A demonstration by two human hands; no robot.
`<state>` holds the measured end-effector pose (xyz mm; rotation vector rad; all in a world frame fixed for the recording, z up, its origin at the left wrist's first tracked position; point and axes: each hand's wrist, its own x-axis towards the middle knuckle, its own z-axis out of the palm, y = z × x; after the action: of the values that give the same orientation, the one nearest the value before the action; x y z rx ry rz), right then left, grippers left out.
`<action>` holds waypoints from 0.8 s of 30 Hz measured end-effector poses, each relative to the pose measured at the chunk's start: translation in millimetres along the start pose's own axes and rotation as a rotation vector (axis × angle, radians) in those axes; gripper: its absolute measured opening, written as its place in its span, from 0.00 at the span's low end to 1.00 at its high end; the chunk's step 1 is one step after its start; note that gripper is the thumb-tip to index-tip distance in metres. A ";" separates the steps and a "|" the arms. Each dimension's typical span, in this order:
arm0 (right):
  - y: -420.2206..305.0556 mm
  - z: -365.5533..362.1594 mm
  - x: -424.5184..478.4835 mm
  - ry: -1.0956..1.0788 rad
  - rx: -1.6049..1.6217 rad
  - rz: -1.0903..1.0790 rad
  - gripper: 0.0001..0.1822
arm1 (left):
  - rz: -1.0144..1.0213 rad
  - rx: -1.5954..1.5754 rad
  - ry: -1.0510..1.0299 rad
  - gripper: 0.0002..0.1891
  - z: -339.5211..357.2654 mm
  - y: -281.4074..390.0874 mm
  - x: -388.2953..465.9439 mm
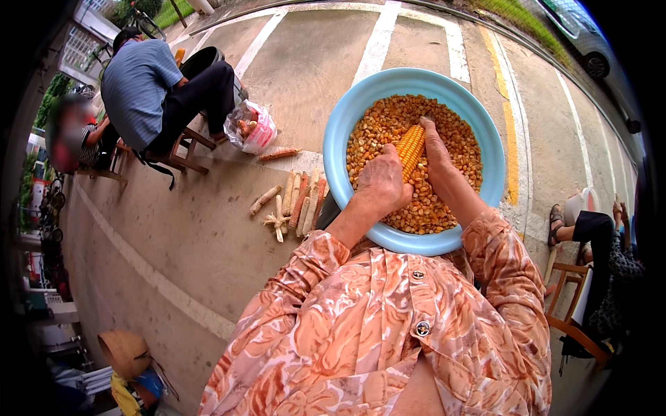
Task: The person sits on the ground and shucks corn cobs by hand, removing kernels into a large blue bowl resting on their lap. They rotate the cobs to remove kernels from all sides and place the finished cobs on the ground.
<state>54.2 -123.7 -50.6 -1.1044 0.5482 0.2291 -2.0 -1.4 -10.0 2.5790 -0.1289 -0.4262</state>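
Observation:
A light blue plastic basin rests at my lap, holding many loose orange-yellow corn kernels. Over them, both hands hold one ear of dried yellow corn, tilted with its upper end to the right. My left hand wraps around its lower left part, thumb and fingers against the rows. My right hand lies along its right side, fingertips near the upper end. The ear's underside is hidden. Rows of kernels still cover the side of the ear that shows.
Bare corn cobs lie on the pavement left of the basin, beside a corn husk piece. Beyond are a plastic bag with cobs and a seated person in blue. Another person sits at right; a straw hat is lower left.

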 end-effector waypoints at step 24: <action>-18.4 -9.7 8.9 -0.177 0.360 -0.089 0.11 | 0.211 -0.255 0.200 0.21 14.3 -6.4 4.9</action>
<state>66.9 -141.4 -44.2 -0.7482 0.3633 0.1411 -1.9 -3.5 -26.2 2.3112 -0.2550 -0.0974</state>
